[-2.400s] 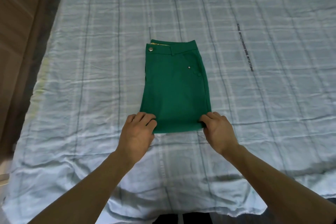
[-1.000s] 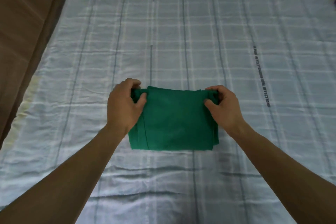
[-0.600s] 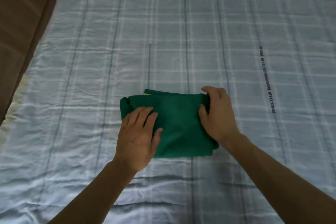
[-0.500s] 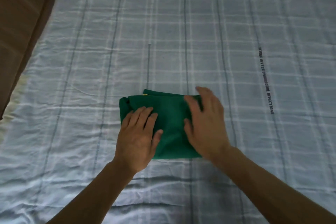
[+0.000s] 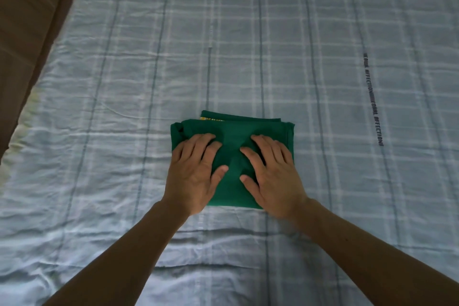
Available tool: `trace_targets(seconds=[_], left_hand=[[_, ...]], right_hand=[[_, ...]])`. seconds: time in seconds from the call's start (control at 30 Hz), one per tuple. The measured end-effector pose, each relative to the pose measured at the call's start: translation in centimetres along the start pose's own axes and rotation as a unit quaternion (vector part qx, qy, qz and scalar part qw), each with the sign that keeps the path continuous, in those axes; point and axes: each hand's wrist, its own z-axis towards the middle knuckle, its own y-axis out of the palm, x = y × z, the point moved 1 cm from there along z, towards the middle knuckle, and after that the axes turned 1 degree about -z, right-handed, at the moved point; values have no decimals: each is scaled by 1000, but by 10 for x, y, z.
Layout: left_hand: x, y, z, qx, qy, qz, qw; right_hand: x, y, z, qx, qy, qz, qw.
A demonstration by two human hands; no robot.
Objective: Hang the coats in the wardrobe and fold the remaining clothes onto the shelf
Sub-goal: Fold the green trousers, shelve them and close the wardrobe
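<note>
Where the pale blue checked bedsheet [image 5: 323,32] carried its printed line of dark lettering [image 5: 372,99] to the right, I could read "AFFECTION" twice along the stripe, though the word before each was too blurred for me to make out. The writing ran away from me, slanting slightly, and sat well apart from the clothing.

The green trousers [image 5: 233,129] lay folded into a compact, roughly square bundle near the middle of the bed, directly in front of me. Its slightly longer side ran left to right, with the folded edge nearest me and the layered edges at the far side. A strip of yellow label [image 5: 213,120] peeked out between those far layers; its print was too small for me to read.

My left hand [image 5: 193,174] lay flat on the left half of the bundle, fingers straight and spread, pressing down. My right hand [image 5: 273,176] did the same on the right half, fingers extended, thumbs of both pointing inward toward each other without touching. Neither hand gripped anything.

A brown wooden panel [image 5: 27,20] stood beside the bed's left edge.
</note>
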Motion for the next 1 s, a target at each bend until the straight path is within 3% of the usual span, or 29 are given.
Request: trace_targets(seconds=[0.07,0.23,0.4,0.7,0.87,1.0], left_hand=[[0,-6,-4,12,11,-6,1000],[1,-16,-47,126,55,-7,990],[-6,-7,-81,69,71,-1,995],[0,-13,-62,-9,35,75,997],[-1,-23,-53,67,66,51,994],[-1,-45,-47,86,80,35,992]], right_hand=[[0,-4,-3,6,-6,19,1000],[-3,-13,-37,81,-65,63,993],[0,-8,-65,46,-25,30,998],[-6,-12,-48,49,27,35,998],[3,-19,-51,49,46,84,994],[4,-36,-42,66,53,108,990]])
